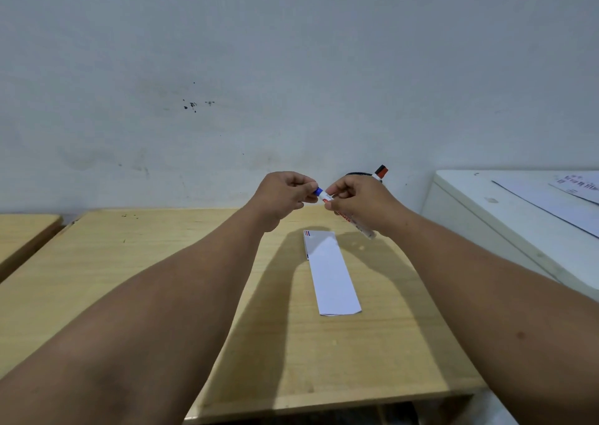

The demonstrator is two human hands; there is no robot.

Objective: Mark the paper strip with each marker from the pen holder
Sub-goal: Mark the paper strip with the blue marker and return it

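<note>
White plastic forms the barrel of the slim blue-capped marker (346,214), held in the air above the far end of the long white paper strip (332,275). The right hand (358,202) has its grip clenched around the barrel; the left hand (285,194) pinches the small blue cap (319,191) between fingertips. The strip lies flat on the pale wood-grain surface (162,279), with 2 short coloured marks at its far corner. Behind the right hand, a red-and-black-capped marker (380,172) pokes up from a dark, mostly hidden pen holder (358,174).
</note>
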